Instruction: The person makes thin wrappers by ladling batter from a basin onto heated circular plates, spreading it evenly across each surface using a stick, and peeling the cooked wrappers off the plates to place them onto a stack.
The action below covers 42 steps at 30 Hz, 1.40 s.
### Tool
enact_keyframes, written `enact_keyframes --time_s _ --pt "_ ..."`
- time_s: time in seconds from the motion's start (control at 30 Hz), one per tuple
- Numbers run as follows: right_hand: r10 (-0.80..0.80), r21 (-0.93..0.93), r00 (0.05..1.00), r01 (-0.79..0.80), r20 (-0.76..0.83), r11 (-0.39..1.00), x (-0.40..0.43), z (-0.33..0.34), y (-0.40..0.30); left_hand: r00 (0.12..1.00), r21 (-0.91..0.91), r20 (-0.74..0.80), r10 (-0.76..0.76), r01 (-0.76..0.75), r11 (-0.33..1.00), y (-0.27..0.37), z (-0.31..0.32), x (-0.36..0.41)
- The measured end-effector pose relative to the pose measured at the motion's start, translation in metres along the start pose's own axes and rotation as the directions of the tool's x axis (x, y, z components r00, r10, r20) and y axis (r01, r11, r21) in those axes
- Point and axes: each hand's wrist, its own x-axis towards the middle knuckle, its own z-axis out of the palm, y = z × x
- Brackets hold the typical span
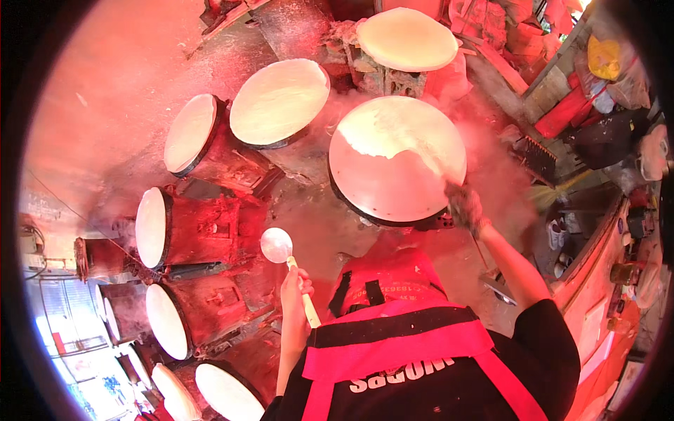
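My left hand (pixel 296 287) is closed around the pale handle of a round-bowled ladle (pixel 276 244), whose bowl points up and away from me. My gloved right hand (pixel 466 210) is at the right rim of a large round griddle (pixel 389 194); what it grips there is blurred. A thin pale sheet (pixel 405 123) covers the far part of the griddle, with an uneven edge across the middle. The near part shows bare, smooth surface. Steam rises at the right of the griddle.
More round pale-topped griddles on drum-like stands curve around to the left, including one griddle (pixel 280 102) beside mine and another (pixel 152 227) farther left. Another pale round top (pixel 408 39) stands beyond. A brush (pixel 537 158) and shoes (pixel 556 234) lie to the right.
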Motion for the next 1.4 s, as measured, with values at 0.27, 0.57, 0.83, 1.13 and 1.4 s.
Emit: enact_keyframes --time_s 0.27,0.57,0.83,1.13,1.4 --pt "0.178 -0.312 0.953 -0.097 0.244 0.945 -0.024 0.025 -0.046 0.998 0.060 -0.062 -0.014 0.018 0.998 0.001 0.003 -0.041" --pt "0.131 -0.235 0.912 -0.039 0.390 0.971 -0.032 -0.001 -0.034 0.991 0.303 -0.136 -0.004 0.046 0.952 0.015 0.012 -0.056" --pt "-0.343 -0.536 0.921 0.388 0.187 0.750 -0.088 -0.003 0.021 0.987 0.389 0.131 -0.097 0.039 0.920 0.038 0.005 -0.001" --pt "0.259 -0.084 0.950 -0.277 -0.175 0.957 -0.224 0.092 0.102 0.877 0.514 0.426 -0.223 -0.032 0.857 0.102 -0.043 0.082" --pt "0.179 0.454 0.873 0.054 -0.454 0.889 -0.018 0.314 0.170 0.906 0.460 0.337 -0.255 0.078 0.885 0.148 -0.158 0.107"
